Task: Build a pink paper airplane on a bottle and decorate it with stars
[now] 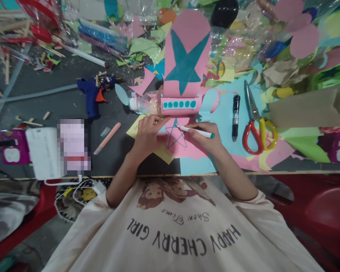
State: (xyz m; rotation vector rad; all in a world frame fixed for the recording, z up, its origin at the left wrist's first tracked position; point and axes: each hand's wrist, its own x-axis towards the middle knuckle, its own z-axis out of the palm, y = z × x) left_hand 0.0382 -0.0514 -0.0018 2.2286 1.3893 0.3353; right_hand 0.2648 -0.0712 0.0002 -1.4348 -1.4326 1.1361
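Note:
My right hand (211, 140) grips a white felt-tip pen (198, 131) with a teal end. Its tip touches the point of a star outline (176, 139) drawn in teal on pink paper (194, 148). Beside the outline, my left hand (149, 130) lies on the paper, thumb stretched toward the drawing and fingers slightly bent. Just beyond both hands is a clear plastic bottle (147, 104) wrapped in a pink band with a row of teal dots (179, 104). Behind it stands a rounded pink piece (190, 22) bearing a teal star (185, 56).
Red and yellow scissors (252, 121) and a black pen (236, 117) lie to the right on blue paper. At left are a blue glue gun (90, 90), a peach marker (107, 138), a phone (73, 143) and a white power bank (44, 153). Paper scraps (146, 47) cover the back.

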